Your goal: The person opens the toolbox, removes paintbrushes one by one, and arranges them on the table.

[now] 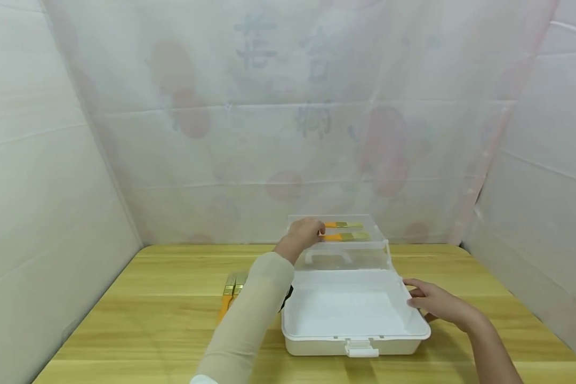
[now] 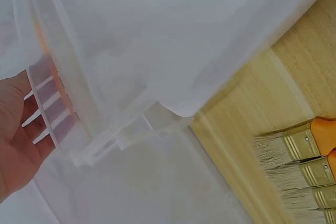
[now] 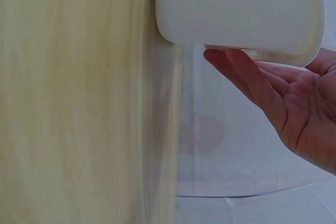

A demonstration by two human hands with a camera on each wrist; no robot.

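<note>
Left hand [image 1: 305, 233] is up at the raised clear lid [image 1: 338, 240] of the storage box [image 1: 350, 320], fingers curled onto its top edge, apparently gripping it — the left wrist view shows the palm [image 2: 18, 129] pressed behind the ribbed transparent plastic. Right hand [image 1: 437, 303] sits against the box's right wall, fingers straight and spread flat on it, thumb near the rim, holding nothing; the right wrist view confirms fingertips [image 3: 231, 64] touching the cream base's corner.

The box stands centre on the wooden table [image 1: 163, 320], lid tilted back and open, white interior bare, front latch [image 1: 361, 349] hanging free. Two orange-handled paintbrushes [image 1: 345, 231] show through the lid, behind or against it; I can't tell whether they lie on the table or rest on the lid itself. More paintbrushes [image 1: 231, 293] lie just left of the box, partly hidden by the sleeve [image 1: 249, 320], brass ferrules and pale bristles clear in the left wrist view [image 2: 294, 148].

My read: the lid is being handled, the base braced. To do it well, keep that right palm firm so the light box doesn't skid, move the lid slowly on its hinge, and mind the two brushes behind it — a quick swing could knock or trap them.
</note>
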